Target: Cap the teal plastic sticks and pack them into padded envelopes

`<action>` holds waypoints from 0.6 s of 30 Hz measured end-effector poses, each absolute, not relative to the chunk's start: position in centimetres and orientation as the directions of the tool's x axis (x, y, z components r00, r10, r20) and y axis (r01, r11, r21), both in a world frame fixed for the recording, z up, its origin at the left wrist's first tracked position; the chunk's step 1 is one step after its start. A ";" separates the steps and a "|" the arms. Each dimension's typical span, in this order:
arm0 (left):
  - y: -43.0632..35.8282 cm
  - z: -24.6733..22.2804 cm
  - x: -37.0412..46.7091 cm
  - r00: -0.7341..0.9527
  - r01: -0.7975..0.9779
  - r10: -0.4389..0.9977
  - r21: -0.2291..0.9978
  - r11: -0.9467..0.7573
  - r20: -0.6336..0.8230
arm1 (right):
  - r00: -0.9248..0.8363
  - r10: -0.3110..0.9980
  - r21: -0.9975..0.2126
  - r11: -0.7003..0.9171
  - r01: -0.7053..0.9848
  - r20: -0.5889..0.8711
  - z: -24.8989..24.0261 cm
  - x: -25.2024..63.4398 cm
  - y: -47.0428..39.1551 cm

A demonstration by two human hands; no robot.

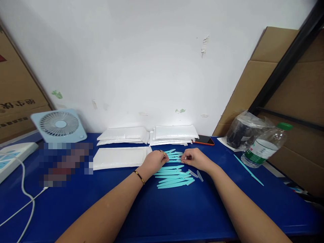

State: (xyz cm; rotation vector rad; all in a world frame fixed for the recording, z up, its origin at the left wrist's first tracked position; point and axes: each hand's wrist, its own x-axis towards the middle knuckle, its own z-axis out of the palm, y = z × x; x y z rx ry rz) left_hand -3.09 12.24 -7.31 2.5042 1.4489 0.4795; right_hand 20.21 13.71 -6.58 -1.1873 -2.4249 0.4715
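Observation:
Between my two hands lies a teal eyebrow razor, level and crosswise. My left hand, with a ring and a black bracelet, is closed in a pinch at the razor's left end. At its right end, the fingertips of my right hand are pinched together. More teal razors lie just beyond the hands, and several others are spread side by side nearer to me. Two small clear blade caps rest on the blue table below my right hand.
White padded mailers lie to the left, with stacks along the wall. A phone is behind my right hand. On the right are a single razor, a water bottle and a bagged dark item. A fan and power strip stand left.

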 end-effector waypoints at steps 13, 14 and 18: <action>11.4 -6.3 -4.0 0.566 0.717 0.814 0.412 -0.563 0.128 | -0.649 0.745 -0.508 0.502 0.700 -0.157 -4.1 23.1 12.3; 11.4 -6.3 -4.0 0.559 0.725 0.817 0.392 -0.566 0.144 | -0.635 0.760 -0.494 0.503 0.710 -0.138 -4.3 23.1 12.4; 11.5 -6.3 -3.9 0.559 0.746 0.810 0.319 -0.585 0.178 | -0.542 0.841 -0.426 0.493 0.759 0.007 -4.9 22.7 12.8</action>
